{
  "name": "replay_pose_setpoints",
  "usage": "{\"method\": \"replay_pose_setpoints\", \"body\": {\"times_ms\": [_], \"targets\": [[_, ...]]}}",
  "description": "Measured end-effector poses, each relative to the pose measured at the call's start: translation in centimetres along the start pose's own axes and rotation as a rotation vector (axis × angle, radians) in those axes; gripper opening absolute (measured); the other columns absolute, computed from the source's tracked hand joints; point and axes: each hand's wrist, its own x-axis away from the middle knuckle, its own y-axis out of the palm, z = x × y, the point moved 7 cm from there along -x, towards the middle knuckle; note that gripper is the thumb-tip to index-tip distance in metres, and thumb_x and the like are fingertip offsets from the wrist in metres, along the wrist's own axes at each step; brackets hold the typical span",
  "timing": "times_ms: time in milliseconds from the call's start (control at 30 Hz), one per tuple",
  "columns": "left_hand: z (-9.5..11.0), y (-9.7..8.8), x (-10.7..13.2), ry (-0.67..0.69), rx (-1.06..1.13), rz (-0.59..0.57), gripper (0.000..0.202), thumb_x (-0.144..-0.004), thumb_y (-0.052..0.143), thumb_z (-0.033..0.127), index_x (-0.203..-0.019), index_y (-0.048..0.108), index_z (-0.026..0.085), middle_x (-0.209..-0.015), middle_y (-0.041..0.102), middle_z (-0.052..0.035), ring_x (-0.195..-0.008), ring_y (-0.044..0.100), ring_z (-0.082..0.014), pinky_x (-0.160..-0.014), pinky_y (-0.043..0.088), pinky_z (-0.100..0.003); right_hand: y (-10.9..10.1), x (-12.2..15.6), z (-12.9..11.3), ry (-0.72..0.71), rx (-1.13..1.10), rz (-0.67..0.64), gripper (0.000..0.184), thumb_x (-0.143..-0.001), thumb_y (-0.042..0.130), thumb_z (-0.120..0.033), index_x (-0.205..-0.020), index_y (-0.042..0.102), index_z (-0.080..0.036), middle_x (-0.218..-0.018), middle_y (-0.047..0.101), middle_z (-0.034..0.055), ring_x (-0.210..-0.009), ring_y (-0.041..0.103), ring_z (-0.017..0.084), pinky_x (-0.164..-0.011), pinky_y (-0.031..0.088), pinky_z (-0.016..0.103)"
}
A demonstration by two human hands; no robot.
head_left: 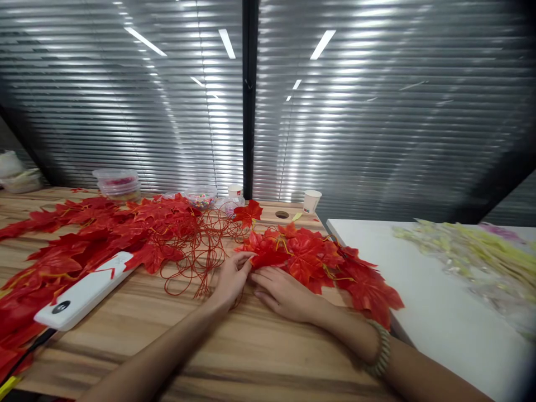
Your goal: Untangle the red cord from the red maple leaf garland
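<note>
My left hand is closed in a pinch at the near edge of a red artificial maple leaf. Right beside it, my right hand has its fingers bent together, the tips almost meeting the left fingertips under that leaf. Whatever lies between the right fingers is hidden. A pile of red maple leaves with yellowish stems spreads behind and to the right of both hands. Left of them lies a loose tangle of thin red cord. A woven band is around my right wrist.
More maple leaves cover the wooden table's left side, beside a white elongated device with a black cable. Plastic tubs, a bead container and a paper cup stand behind. Yellow items lie on the white table.
</note>
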Motion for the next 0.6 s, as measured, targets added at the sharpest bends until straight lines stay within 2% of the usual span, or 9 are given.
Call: {"method": "replay_pose_setpoints", "body": {"times_ms": [600], "targets": [[0.5, 0.68, 0.3, 0.067, -0.1, -0.067, 0.016, -0.069, 0.057, 0.024, -0.079, 0.067, 0.015, -0.085, 0.07, -0.007, -0.081, 0.063, -0.0206, -0.077, 0.047, -0.031, 0.02, 0.02, -0.05, -0.026, -0.016, 0.008, 0.029, -0.087, 0.042, -0.023, -0.114, 0.051, -0.015, -0.112, 0.056, 0.0099, -0.106, 0.049, 0.02, -0.096, 0.038, 0.037]]}}
